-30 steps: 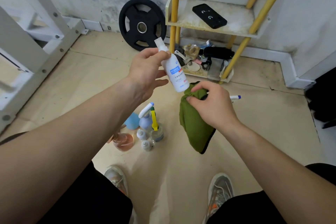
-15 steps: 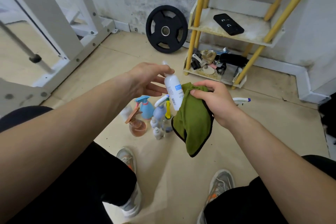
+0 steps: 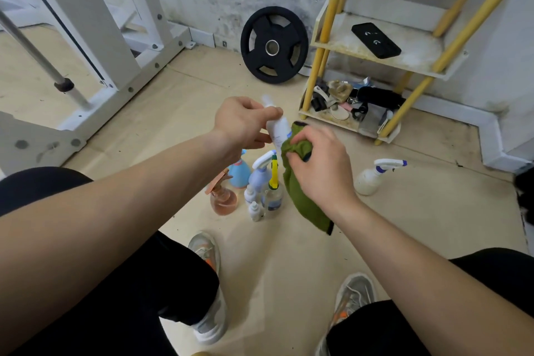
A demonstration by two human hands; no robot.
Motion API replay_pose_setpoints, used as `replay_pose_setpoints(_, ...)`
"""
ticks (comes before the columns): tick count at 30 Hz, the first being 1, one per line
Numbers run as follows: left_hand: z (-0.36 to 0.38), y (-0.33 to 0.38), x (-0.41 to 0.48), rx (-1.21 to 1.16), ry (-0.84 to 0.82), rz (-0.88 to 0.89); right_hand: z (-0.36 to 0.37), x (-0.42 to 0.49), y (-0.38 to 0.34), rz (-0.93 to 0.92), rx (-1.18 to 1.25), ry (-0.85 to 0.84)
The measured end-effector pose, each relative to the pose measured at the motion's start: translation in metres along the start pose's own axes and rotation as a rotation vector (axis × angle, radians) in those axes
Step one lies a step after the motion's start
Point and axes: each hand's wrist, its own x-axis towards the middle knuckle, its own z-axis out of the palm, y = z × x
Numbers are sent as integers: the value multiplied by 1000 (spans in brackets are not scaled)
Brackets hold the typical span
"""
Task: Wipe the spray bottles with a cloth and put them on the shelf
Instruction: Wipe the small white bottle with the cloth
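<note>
I note even, soft, fairly bright indoor light; no single source visible. Shadows on the floor (image 3: 289, 269) are faint and diffuse. No glare. Wide-angle distortion bows the rack (image 3: 95, 37) and forearms at the edges. Slight motion softness on both hands; overall mildly compressed, soft detail.

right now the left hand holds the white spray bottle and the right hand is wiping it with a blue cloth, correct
Not quite: the cloth is green, not blue, as the head view shows. The rest holds: the left hand holds the white spray bottle near its top, and the right hand presses the cloth against the bottle's lower part.
</note>
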Motion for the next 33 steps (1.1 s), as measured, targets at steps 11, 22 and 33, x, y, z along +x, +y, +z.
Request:
replay_pose_setpoints(11, 23, -78, 22, 227, -54, 18, 20, -5, 77, 535, 116, -276)
replay_pose_setpoints(22, 88, -224, 43, 894, -106, 195, 89, -41, 163, 803, 84, -508)
replay_pose_setpoints(33, 105, -276, 63, 1199, -213, 274, 135, -44, 199, 812, 160, -583)
